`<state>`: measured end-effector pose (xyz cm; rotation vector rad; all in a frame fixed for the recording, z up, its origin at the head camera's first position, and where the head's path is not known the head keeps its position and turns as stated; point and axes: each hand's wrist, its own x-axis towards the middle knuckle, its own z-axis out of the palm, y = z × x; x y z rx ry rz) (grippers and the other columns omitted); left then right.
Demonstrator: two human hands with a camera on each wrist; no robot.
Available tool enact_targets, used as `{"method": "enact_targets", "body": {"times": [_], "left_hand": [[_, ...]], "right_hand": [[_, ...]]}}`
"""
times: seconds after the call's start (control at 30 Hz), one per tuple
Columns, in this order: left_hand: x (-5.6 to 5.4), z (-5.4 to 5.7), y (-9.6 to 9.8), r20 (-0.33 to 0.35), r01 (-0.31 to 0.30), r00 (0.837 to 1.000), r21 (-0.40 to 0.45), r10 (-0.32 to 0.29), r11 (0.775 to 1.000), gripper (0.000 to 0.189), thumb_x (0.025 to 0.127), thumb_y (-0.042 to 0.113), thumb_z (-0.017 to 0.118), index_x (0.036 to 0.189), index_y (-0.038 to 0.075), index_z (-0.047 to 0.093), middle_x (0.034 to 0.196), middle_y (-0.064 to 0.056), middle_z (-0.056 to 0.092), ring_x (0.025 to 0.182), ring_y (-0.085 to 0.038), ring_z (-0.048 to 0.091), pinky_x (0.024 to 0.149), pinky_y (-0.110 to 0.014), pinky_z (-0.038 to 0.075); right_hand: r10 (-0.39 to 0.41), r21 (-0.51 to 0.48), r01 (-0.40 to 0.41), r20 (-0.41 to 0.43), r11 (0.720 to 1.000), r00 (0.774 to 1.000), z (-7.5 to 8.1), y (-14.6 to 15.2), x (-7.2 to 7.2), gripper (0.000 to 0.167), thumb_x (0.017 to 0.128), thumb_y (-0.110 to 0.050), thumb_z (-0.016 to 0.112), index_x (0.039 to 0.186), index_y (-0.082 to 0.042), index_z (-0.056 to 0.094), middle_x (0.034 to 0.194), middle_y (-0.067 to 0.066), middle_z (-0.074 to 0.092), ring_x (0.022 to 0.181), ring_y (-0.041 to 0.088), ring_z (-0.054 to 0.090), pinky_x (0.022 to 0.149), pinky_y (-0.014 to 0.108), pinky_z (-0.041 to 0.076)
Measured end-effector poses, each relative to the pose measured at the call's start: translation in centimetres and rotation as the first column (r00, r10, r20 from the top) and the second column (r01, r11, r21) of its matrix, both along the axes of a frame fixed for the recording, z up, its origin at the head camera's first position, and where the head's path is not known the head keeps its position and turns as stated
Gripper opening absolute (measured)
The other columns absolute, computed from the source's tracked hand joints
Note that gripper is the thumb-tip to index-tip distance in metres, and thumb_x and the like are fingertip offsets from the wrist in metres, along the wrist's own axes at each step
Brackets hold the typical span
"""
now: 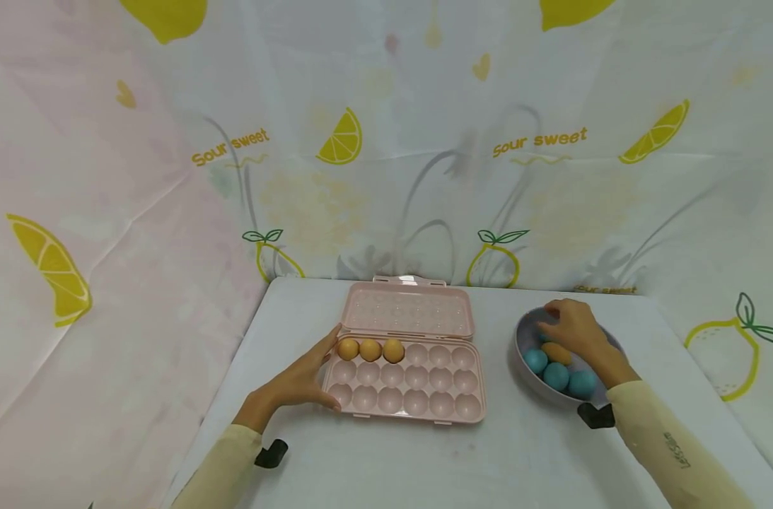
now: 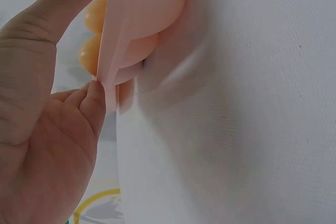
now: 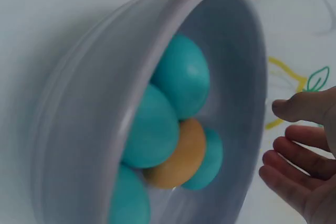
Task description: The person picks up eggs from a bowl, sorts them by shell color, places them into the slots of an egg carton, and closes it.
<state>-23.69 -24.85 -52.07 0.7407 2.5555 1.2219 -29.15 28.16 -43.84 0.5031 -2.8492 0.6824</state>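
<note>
Pink egg carton [image 1: 404, 379] lies left of the bowl [image 3: 89, 114]; we note left hand [image 1: 300, 378], spread wide, gripping carton's end. Right hand [image 1: 575, 328] over bowl's eggs [image 3: 149, 129], fingers loose, holding nothing.

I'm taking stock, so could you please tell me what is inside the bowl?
The bowl shows four blue eggs and one orange egg. Anything beneath them is covered, and the right hand hides part of the bowl in the head view.
</note>
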Motion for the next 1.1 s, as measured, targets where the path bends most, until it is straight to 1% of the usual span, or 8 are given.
{"method": "enact_targets", "body": {"times": [0.1, 0.23, 0.33, 0.47, 0.63, 0.73, 0.9, 1.1], "left_hand": [[0.0, 0.0, 0.1, 0.004, -0.004, 1.000, -0.005, 0.004, 1.000, 0.144, 0.051, 0.041, 0.096, 0.158, 0.023, 0.001, 0.163, -0.001, 0.008, 0.145, -0.022, 0.024, 0.113, -0.037, 0.032], [0.1, 0.0, 0.1, 0.008, -0.002, 1.000, -0.006, 0.002, 1.000, 0.144, 0.052, 0.041, 0.096, 0.158, 0.021, 0.001, 0.163, -0.004, 0.008, 0.145, -0.023, 0.024, 0.113, -0.038, 0.032], [0.0, 0.0, 0.0, 0.001, 0.000, 1.000, -0.007, 0.000, 1.000, 0.144, 0.051, 0.042, 0.096, 0.158, 0.020, 0.002, 0.163, -0.003, 0.008, 0.145, -0.022, 0.024, 0.113, -0.037, 0.032], [0.0, 0.1, 0.0, -0.003, -0.009, 1.000, -0.012, 0.009, 1.000, 0.145, 0.050, 0.044, 0.096, 0.158, 0.020, 0.002, 0.163, -0.002, 0.008, 0.145, -0.021, 0.024, 0.113, -0.037, 0.032], [0.2, 0.2, 0.1, 0.000, -0.006, 1.000, -0.009, 0.006, 1.000, 0.145, 0.052, 0.042, 0.096, 0.158, 0.017, 0.001, 0.163, -0.005, 0.007, 0.145, -0.022, 0.024, 0.113, -0.038, 0.032], [0.2, 0.2, 0.1, 0.003, -0.005, 1.000, -0.005, 0.005, 1.000, 0.145, 0.052, 0.041, 0.096, 0.158, 0.016, 0.001, 0.163, -0.006, 0.007, 0.145, -0.023, 0.024, 0.113, -0.038, 0.031], [0.3, 0.2, 0.0, 0.003, -0.014, 1.000, -0.020, 0.014, 1.000, 0.147, 0.050, 0.044, 0.095, 0.158, 0.014, 0.000, 0.163, -0.007, 0.007, 0.145, -0.022, 0.024, 0.113, -0.038, 0.031], [0.2, 0.2, 0.1, 0.004, -0.013, 1.000, -0.017, 0.013, 1.000, 0.146, 0.051, 0.044, 0.095, 0.158, 0.014, 0.000, 0.163, -0.006, 0.007, 0.145, -0.022, 0.023, 0.114, -0.037, 0.030]], "right_hand": [[-0.015, 0.011, 0.014, 0.061, 1.000, 0.998, -0.3, 0.7, 0.6, 0.033, 0.084, -0.007, 0.070, 0.106, 0.016, 0.065, 0.097, 0.029, 0.066, 0.090, 0.042, 0.063, 0.077, 0.054, 0.055], [-0.036, 0.027, 0.032, 0.145, 0.999, 0.989, -0.8, 1.3, 1.4, 0.031, 0.086, -0.010, 0.068, 0.105, 0.014, 0.066, 0.097, 0.026, 0.067, 0.091, 0.041, 0.063, 0.077, 0.054, 0.054], [-0.045, 0.040, 0.039, 0.168, 0.998, 0.985, -1.2, 1.5, 1.8, 0.031, 0.084, -0.012, 0.070, 0.103, 0.012, 0.067, 0.097, 0.025, 0.067, 0.091, 0.041, 0.063, 0.077, 0.055, 0.054], [-0.060, 0.048, 0.051, 0.193, 0.998, 0.979, -1.7, 1.9, 2.1, 0.035, 0.083, -0.017, 0.073, 0.102, 0.012, 0.067, 0.096, 0.025, 0.067, 0.091, 0.041, 0.063, 0.077, 0.055, 0.054], [-0.083, 0.057, 0.070, 0.258, 0.996, 0.963, -2.3, 2.3, 2.3, 0.038, 0.082, -0.020, 0.073, 0.100, 0.014, 0.066, 0.092, 0.022, 0.067, 0.085, 0.036, 0.063, 0.074, 0.054, 0.054], [-0.089, 0.053, 0.077, 0.266, 0.996, 0.960, -2.7, 2.4, 2.4, 0.038, 0.082, -0.019, 0.073, 0.099, 0.014, 0.066, 0.090, 0.021, 0.067, 0.082, 0.033, 0.063, 0.074, 0.054, 0.054], [-0.097, 0.054, 0.086, 0.257, 0.995, 0.962, -3.3, 2.4, 2.4, 0.038, 0.083, -0.020, 0.072, 0.100, 0.015, 0.066, 0.092, 0.022, 0.067, 0.082, 0.032, 0.063, 0.076, 0.055, 0.055], [-0.107, 0.056, 0.095, 0.272, 0.994, 0.956, -3.5, 2.3, 2.3, 0.041, 0.083, -0.022, 0.071, 0.101, 0.014, 0.066, 0.090, 0.022, 0.067, 0.080, 0.032, 0.063, 0.074, 0.053, 0.055]]}}
